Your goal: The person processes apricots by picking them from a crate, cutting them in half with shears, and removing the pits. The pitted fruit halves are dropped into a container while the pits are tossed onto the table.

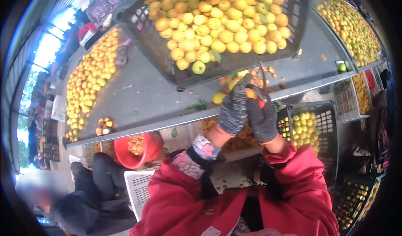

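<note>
Both my hands wear grey knitted gloves and meet over the near edge of the metal table (142,89). My left hand (235,109) is closed around an orange apricot (251,94), partly hidden by the fingers. In my right hand (264,121), closed beside it, is a small knife (264,82) with a red handle and its blade pointing up and away. Just past the hands lie loose apricots (218,98) and cut pieces. A black crate (167,64) heaped with yellow-orange apricots stands tilted toward me on the table.
Apricot piles cover the table's left end (90,83) and the far right (349,29). Below the edge are a red bucket (157,148) with pieces, a black crate (328,127) of apricots and a white crate (138,185). A person in dark clothes (94,206) sits at left.
</note>
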A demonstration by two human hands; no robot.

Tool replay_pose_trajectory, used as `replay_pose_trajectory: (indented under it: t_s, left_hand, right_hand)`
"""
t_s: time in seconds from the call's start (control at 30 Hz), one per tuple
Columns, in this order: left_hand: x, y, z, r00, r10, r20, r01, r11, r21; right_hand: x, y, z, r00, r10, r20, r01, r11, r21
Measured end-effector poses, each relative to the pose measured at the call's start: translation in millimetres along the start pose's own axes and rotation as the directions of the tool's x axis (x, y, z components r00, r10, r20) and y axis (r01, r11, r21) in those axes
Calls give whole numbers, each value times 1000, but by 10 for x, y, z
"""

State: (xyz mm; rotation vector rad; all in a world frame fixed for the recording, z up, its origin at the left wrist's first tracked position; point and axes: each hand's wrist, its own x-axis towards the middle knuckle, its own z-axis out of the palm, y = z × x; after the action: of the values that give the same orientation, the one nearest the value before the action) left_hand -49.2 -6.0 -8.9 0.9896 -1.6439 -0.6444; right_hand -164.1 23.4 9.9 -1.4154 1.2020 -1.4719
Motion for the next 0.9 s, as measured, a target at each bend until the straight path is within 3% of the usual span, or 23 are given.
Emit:
replay_pose_trajectory:
  t_s: [0.1, 0.23, 0.3, 0.37, 0.4, 0.43, 0.47, 0.5, 0.53, 0.6, 0.63, 0.7, 0.73, 0.77, 0.83, 0.87, 0.9]
  left_hand:
    - [-41, -79, 63, 988, -152, 19, 153, 972, -177]
    - [16, 96, 80, 989, -140, -41, 132, 979, -156]
    - [51, 178, 92, 992, -97, -85, 84, 986, -145]
    - [52, 189, 110, 995, -16, -99, 2, 991, -134]
    - [72, 134, 116, 993, 39, -107, -46, 997, -63]
    - [125, 61, 102, 989, 95, -110, -95, 995, 8]
    - [158, 11, 92, 982, 152, -108, -144, 986, 79]
    - [129, 3, 98, 993, -41, -108, -9, 903, -429]
    - [99, 73, 89, 978, -209, -11, 112, 563, -819]
    - [136, 143, -19, 973, -212, 87, 223, 781, -584]
    - [154, 181, -73, 968, -213, 136, 251, 862, -440]
    - [120, 53, -14, 964, -222, 145, 265, 796, -544]
    - [168, -24, -16, 879, -370, 301, 455, 457, -764]
    - [217, -92, -21, 746, -498, 441, 521, 25, -853]
    - [236, -90, -58, 686, -441, 579, 454, -363, -814]
    - [203, -62, -27, 756, -436, 488, 495, -107, -862]
    - [169, -34, 3, 817, -424, 391, 492, 157, -856]
  right_hand:
    - [-3, 30, 21, 999, 27, -19, -28, 1000, -14]
    - [-23, 79, 21, 996, 84, -34, -84, 996, 9]
    - [83, 62, 83, 971, -192, -145, 159, 964, -214]
    - [145, -17, 49, 989, -4, -146, 1, 1000, -22]
    - [162, -118, -71, 953, 302, -17, -287, 921, 263]
    - [179, -167, -183, 825, 533, 187, -551, 685, 477]
    - [238, -54, -236, 769, 460, 443, -624, 392, 676]
    - [266, -45, -266, 760, 463, 456, -631, 357, 689]
    - [301, -126, -282, 750, 466, 470, -638, 321, 700]
    - [314, -124, -327, 741, 440, 507, -641, 241, 729]
    - [311, -137, -325, 762, 447, 470, -628, 328, 706]
    - [320, -194, -324, 804, 444, 396, -588, 496, 639]
    - [327, -125, -345, 812, 362, 458, -582, 444, 681]
    - [302, -91, -357, 832, 367, 415, -554, 566, 610]
    - [236, -119, -345, 875, 357, 328, -474, 772, 425]
    - [216, -249, -321, 918, 301, 256, -362, 901, 238]
    - [167, -250, -240, 913, 330, 238, -386, 890, 244]
